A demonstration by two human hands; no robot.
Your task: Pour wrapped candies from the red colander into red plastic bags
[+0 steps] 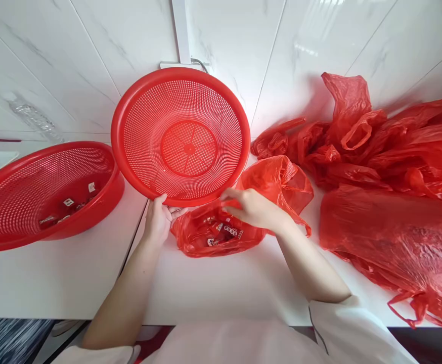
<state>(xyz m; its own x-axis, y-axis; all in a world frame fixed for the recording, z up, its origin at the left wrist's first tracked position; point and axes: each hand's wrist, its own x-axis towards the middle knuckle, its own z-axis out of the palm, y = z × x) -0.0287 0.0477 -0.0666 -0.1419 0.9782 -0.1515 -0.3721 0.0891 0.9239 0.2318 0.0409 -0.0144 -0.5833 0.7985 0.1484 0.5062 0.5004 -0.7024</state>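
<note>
A red plastic colander (189, 148) is tilted up, its bare perforated inside facing me. My left hand (159, 218) grips its lower rim, thumb on the edge and fingers underneath. At the rim's lower right is my right hand (249, 206), fingers bent and apart, the fingertips close against the rim; whether they press on it is hard to tell. Below the colander lies an open red plastic bag (221, 247) with several small wrapped packets (230, 231) inside. Part of the bag is hidden by my right hand.
Another red colander (88, 222) with several small packets in its bottom stands at the left. Crumpled red plastic bags (391, 227) cover the right side of the white table (213, 288). A clear bottle (35, 119) lies near the tiled wall (228, 30).
</note>
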